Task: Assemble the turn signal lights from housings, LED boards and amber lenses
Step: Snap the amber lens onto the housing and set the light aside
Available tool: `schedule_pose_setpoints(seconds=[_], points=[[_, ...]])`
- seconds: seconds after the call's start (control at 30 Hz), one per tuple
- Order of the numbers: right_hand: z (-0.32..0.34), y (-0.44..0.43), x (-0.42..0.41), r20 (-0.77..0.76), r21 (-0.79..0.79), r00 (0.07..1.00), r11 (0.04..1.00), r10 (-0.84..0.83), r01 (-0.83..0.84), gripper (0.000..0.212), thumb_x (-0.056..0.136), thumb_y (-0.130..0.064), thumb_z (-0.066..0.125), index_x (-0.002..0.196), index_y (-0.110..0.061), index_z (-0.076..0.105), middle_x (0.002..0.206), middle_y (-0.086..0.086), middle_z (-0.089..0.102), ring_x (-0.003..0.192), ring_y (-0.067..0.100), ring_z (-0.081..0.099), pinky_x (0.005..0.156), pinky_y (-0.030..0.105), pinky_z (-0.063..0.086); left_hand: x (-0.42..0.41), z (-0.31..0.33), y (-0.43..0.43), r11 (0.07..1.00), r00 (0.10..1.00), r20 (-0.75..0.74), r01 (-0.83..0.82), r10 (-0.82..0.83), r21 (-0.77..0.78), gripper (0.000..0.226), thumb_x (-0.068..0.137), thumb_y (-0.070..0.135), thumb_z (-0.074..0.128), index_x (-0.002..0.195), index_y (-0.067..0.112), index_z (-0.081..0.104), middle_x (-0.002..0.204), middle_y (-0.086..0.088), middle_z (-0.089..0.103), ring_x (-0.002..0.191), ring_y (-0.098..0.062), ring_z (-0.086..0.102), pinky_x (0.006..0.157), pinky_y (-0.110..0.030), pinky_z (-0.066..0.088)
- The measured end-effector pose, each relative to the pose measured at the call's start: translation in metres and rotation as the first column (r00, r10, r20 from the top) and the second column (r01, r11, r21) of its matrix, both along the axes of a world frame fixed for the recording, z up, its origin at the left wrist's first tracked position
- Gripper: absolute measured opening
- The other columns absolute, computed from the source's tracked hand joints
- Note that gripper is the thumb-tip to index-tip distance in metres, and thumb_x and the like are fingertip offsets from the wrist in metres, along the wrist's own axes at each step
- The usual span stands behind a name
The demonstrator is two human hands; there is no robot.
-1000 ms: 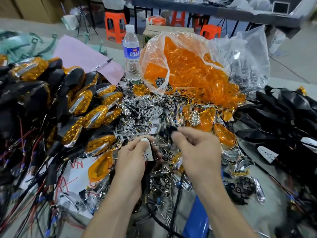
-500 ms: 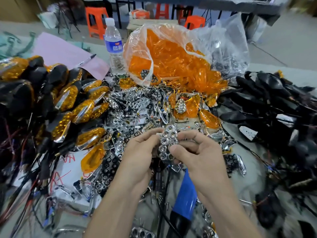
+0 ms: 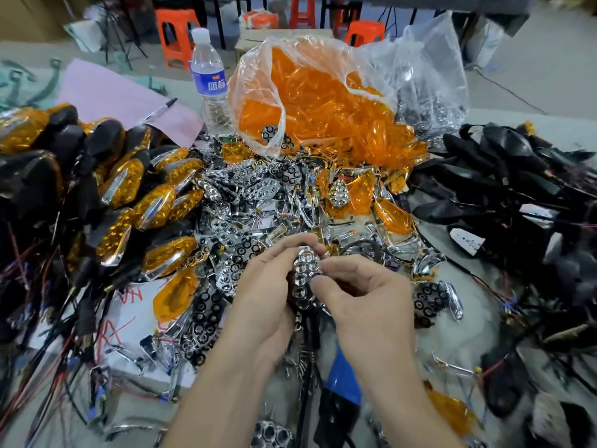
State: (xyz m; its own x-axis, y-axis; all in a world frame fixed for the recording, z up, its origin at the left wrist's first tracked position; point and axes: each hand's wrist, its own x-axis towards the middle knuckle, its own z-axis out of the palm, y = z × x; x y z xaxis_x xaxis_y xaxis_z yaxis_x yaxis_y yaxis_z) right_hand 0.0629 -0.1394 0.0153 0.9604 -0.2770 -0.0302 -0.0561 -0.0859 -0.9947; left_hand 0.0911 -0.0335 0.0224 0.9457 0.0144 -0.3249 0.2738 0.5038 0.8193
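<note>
Holding the chrome reflector between both hands, you have it on the near side of the bag of amber lenses, over the heap of loose chrome parts that spills from the bag's mouth toward you. Your left hand grasps the reflector's left edge with thumb and curled fingers. Your right hand pinches its right edge, thumb low and fingertips near the top.

A second ago there was no reflector in your grip: the left hand held a white LED board and the right pinched a small dark part. Half a second ago the reflector was already between your hands, and it sits in much the same spot now, with the right fingers curled in tighter.

A black cable hangs below your hands. The finished turn signals lie left of the bag, the black housings right of it, and the water bottle stands just beside its left edge.
</note>
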Motion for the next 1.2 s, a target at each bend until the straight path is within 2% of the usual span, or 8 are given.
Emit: schedule_pose_setpoints(seconds=[0.17, 0.3, 0.43, 0.7, 0.8, 0.97, 1.13, 1.2], points=[[0.001, 0.007, -0.005, 0.045, -0.303, 0.992, 0.945, -0.114, 0.122, 0.033, 0.076, -0.023, 0.087, 0.074, -0.053, 0.074, 0.08, -0.027, 0.074, 0.078, -0.011, 0.068, 0.072, 0.005, 0.049, -0.003, -0.003, -0.004, 0.999, 1.0, -0.001, 0.017, -0.017, -0.051, 0.022, 0.098, 0.011, 0.051, 0.096, 0.01, 0.073, 0.095, -0.012, 0.069, 0.084, -0.027, 0.062, 0.07, -0.034, 0.055], [-0.002, 0.009, -0.005, 0.038, -0.338, 0.986, 0.926, -0.165, 0.168, 0.017, 0.078, -0.028, 0.086, 0.087, -0.041, 0.08, 0.086, -0.022, 0.075, 0.086, -0.009, 0.067, 0.076, -0.002, 0.041, -0.007, -0.003, -0.005, 0.998, 0.998, 0.043, 0.055, -0.054, -0.023, 0.024, 0.096, 0.02, 0.049, 0.093, 0.017, 0.073, 0.1, -0.01, 0.067, 0.09, -0.027, 0.06, 0.077, -0.039, 0.049], [-0.006, 0.012, -0.005, 0.112, -0.367, 0.979, 0.908, -0.172, 0.202, 0.016, 0.076, -0.02, 0.088, 0.08, -0.033, 0.079, 0.082, -0.023, 0.073, 0.085, -0.009, 0.065, 0.073, -0.003, 0.038, -0.008, -0.003, -0.005, 0.998, 0.996, 0.087, 0.004, -0.009, 0.06, 0.026, 0.096, 0.005, 0.052, 0.088, 0.015, 0.074, 0.093, -0.008, 0.071, 0.078, -0.021, 0.063, 0.061, -0.026, 0.052], [-0.012, 0.0, -0.002, -0.083, -0.124, 0.98, 0.974, 0.182, -0.192, 0.025, 0.08, -0.055, 0.066, 0.096, -0.036, 0.065, 0.067, -0.009, 0.069, 0.055, 0.003, 0.055, 0.053, 0.019, 0.043, -0.005, -0.002, 0.0, 0.997, 0.986, 0.153, -0.056, 0.062, -0.047, 0.016, 0.084, 0.01, 0.063, 0.082, 0.019, 0.076, 0.093, -0.012, 0.072, 0.084, -0.029, 0.063, 0.071, -0.04, 0.057], [-0.013, -0.007, -0.002, -0.083, 0.019, 0.948, 0.951, 0.308, -0.307, 0.024, 0.082, -0.045, 0.068, 0.098, -0.027, 0.07, 0.074, 0.01, 0.071, 0.059, 0.014, 0.061, 0.056, 0.038, 0.051, -0.003, -0.002, 0.004, 0.999, 0.973, 0.227, -0.052, 0.051, -0.001, 0.02, 0.084, 0.011, 0.063, 0.081, 0.021, 0.079, 0.095, -0.009, 0.076, 0.09, -0.024, 0.069, 0.081, -0.044, 0.059], [-0.018, -0.012, -0.006, -0.039, 0.258, 0.962, 0.933, 0.271, -0.252, 0.019, 0.087, -0.03, 0.07, 0.096, -0.015, 0.076, 0.07, 0.012, 0.069, 0.057, 0.025, 0.069, 0.055, 0.034, 0.057, -0.006, 0.002, 0.017, 0.972, 0.965, 0.17, 0.172, -0.199, 0.16, 0.025, 0.092, 0.026, 0.066, 0.115, 0.024, 0.077, 0.117, -0.004, 0.076, 0.082, -0.026, 0.068, 0.058, -0.035, 0.048], [-0.023, -0.009, -0.009, -0.051, 0.235, 0.976, 0.952, 0.214, -0.196, 0.014, 0.085, -0.029, 0.071, 0.092, -0.022, 0.081, 0.065, 0.01, 0.07, 0.053, 0.022, 0.066, 0.054, 0.033, 0.056, -0.008, 0.0, 0.016, 0.943, 0.96, 0.225, 0.09, -0.169, 0.321, 0.03, 0.102, -0.001, 0.052, 0.098, 0.014, 0.078, 0.067, -0.002, 0.067, 0.053, -0.018, 0.057, 0.043, -0.027, 0.046], [-0.024, -0.007, -0.009, -0.055, 0.244, 0.978, 0.952, 0.203, -0.184, 0.014, 0.084, -0.028, 0.072, 0.091, -0.02, 0.081, 0.065, 0.009, 0.07, 0.053, 0.022, 0.065, 0.054, 0.033, 0.055, -0.007, 0.0, 0.015, 0.923, 0.96, 0.236, 0.05, -0.15, 0.381, 0.033, 0.102, -0.003, 0.052, 0.096, 0.016, 0.079, 0.065, -0.006, 0.066, 0.052, -0.015, 0.057, 0.045, -0.025, 0.046]])
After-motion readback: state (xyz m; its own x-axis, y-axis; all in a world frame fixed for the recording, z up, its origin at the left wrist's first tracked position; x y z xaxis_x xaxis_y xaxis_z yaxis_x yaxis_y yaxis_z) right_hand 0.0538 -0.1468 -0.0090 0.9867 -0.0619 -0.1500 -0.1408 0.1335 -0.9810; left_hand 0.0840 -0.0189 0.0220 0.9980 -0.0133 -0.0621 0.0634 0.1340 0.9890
